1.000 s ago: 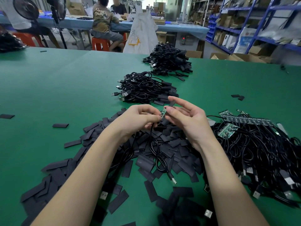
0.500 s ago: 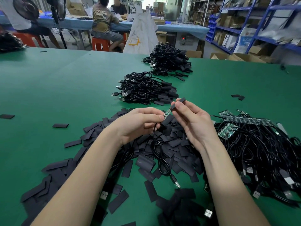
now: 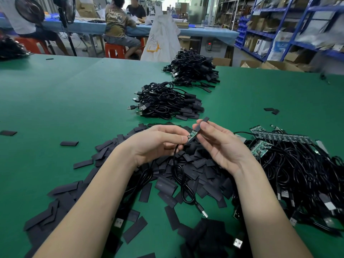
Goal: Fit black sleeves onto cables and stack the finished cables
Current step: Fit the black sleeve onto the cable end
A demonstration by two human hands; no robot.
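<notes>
Left hand (image 3: 158, 142) pinches board (image 3: 191, 135), right hand (image 3: 221, 144) pinches sleeve (image 3: 202, 123): mid-fitting; next, slide sleeve toward seven o'clock.

Both my bare forearms reach forward and converge. My left hand (image 3: 158, 142) is curled, thumb and forefinger pinched together. My right hand (image 3: 221, 146) faces palm-up, its fingertips (image 3: 203, 125) pinching too.

Green table (image 3: 65, 101), loose black sleeves (image 3: 188, 170), two finished-cable stacks (image 3: 165, 101), unsleeved cables (image 3: 305, 175)
</notes>
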